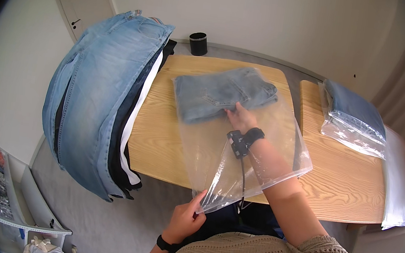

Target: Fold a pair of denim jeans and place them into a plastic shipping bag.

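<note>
A folded pair of blue jeans (222, 94) lies inside a clear plastic bag (199, 149) on the wooden table, at the bag's far end. My right hand (241, 118) reaches in through the bag's near opening and grips the near edge of the jeans, its thumb on top. A black device is strapped at that wrist, with a cable running from it. Below the table's near edge, my left hand (188, 220) pinches the near left corner of the bag's mouth. The bag's near part is loose and wrinkled around my right forearm.
Left of the table (149, 155) hangs or lies a tall stack of jeans (98, 91). On a second table (327, 196) at the right are bagged folded jeans (356, 117) and flat plastic bags (399, 180). A black bin (198, 44) stands behind; shelving (21, 199) is lower left.
</note>
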A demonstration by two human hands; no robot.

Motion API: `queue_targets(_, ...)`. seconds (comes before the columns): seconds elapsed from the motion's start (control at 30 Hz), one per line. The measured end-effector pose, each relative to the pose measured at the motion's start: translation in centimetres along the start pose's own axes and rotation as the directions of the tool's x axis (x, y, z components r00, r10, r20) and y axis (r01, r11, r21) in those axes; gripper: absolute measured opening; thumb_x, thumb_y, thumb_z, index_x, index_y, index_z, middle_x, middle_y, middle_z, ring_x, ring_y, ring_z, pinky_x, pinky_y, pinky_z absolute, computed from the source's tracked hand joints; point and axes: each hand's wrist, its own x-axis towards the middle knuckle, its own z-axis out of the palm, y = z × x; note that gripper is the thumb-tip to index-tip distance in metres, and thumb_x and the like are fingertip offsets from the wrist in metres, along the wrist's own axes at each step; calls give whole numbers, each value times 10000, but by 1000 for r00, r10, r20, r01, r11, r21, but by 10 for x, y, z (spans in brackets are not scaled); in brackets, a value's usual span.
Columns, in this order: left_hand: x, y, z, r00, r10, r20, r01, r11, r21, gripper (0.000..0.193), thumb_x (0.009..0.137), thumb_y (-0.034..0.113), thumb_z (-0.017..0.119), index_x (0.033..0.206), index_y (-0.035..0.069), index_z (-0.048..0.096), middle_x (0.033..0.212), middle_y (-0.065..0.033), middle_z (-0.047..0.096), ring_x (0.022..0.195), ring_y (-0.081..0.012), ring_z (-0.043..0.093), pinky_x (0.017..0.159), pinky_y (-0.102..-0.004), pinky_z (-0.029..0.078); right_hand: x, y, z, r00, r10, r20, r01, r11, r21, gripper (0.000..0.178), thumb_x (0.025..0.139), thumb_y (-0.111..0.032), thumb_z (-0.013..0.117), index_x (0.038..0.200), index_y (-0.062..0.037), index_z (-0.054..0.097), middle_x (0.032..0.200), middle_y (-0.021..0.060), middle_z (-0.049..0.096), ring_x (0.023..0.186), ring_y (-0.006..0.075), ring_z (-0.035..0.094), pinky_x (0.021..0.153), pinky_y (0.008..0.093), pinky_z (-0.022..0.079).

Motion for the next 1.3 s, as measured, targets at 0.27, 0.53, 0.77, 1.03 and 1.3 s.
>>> queue_targets(0.27, 0, -6, -9, 1000, -21, -15, 20, 999, -39, 525, 687, -21, 553, 1205, 68, 562, 653, -144, 560, 508, -246, 541, 503, -321, 441, -74, 11, 6, 1000, 3, -10, -6, 930, -367, 374, 891, -148, 540, 1220, 4, 446, 1160, 152, 527, 1047, 260, 526, 873, 349, 460)
queue_targets(0.53, -32, -42, -66, 988, -122, -91, 101, 974, -204, 605, 735, 61, 603, 1308, -23, 430, 618, -11, 486, 534, -81, 428, 502, -224, 363, -273, -95, -7, 389, 808, 443, 325, 330, -886, 336, 868, -142, 601, 1161, 17, 563, 1125, 124, 615, 963, 152, 607, 837, 248, 471)
queue_targets(0.77, -5, -56, -82, 907, -416, -71, 364, 857, -363, 462, 988, 350, 312, 1021, -21, 585, 665, -1, 496, 576, -70, 413, 558, -213, 325, -288, -168, -88, 902, -431, -14, 223, 494, -840, 254, 905, -274, 553, 914, -22, 585, 811, 24, 597, 715, 103, 553, 647, 236, 456)
queue_targets(1.03, 15, -43, -61, 871, -471, 141, 492, 830, -263, 298, 898, 199, 544, 671, 8, 524, 604, 19, 483, 577, -56, 390, 540, -235, 321, -288, -129, -90, 970, -202, -137, -73, 295, -953, 269, 881, -247, 580, 873, 20, 616, 664, 23, 575, 561, 80, 492, 524, 209, 404)
queue_targets(1.3, 0, -28, -82, 893, -440, 94, 440, 810, -387, 321, 878, 196, 530, 607, 44, 450, 575, 25, 432, 545, -61, 341, 523, -233, 264, -319, -146, -87, 994, -40, -102, -77, 409, -909, 199, 835, -154, 620, 667, -60, 571, 603, -36, 502, 547, 47, 432, 510, 195, 335)
